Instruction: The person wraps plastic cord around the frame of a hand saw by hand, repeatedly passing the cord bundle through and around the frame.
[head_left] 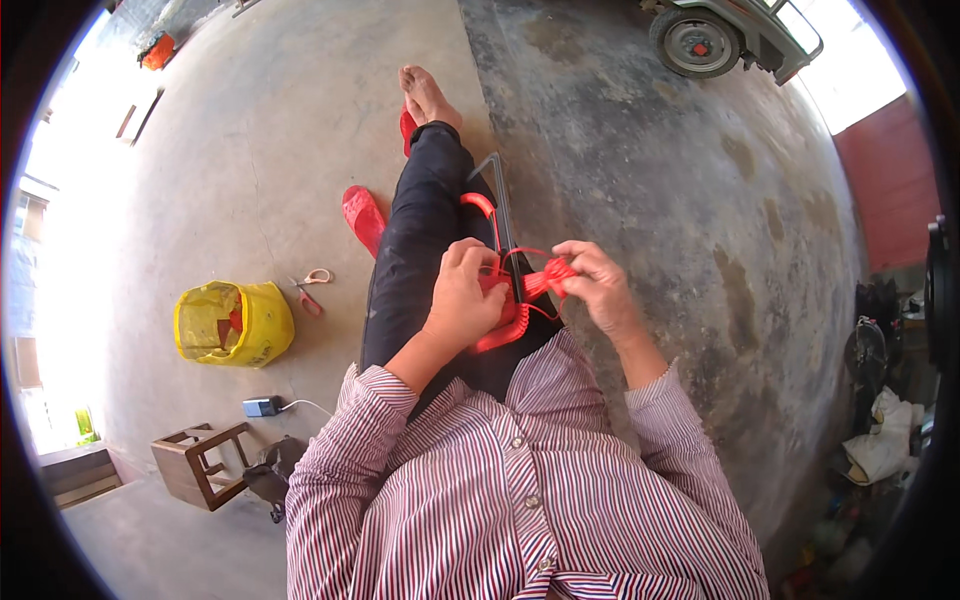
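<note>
A red piece of corded work [506, 290] lies on my lap against a dark, narrow metal frame [503, 205]. My left hand [466, 300] is closed on its left side, thumb and fingers gripping the red piece close to the frame. To the right of the frame, my right hand [599, 285] pinches a bunched knot of red cord [556, 275]. Red strands run from the knot to the frame, and a thin loop hangs below. A curved red section [479, 203] shows farther up the frame. My palms hide part of the work.
Left on the floor are scissors [308, 294], a yellow bag [262, 323] with red material inside, a small blue-grey device [262, 406] with a white cable, and a wooden stool [190, 470]. A red slipper [363, 217] lies beside my leg. A vehicle wheel [697, 43] stands far right.
</note>
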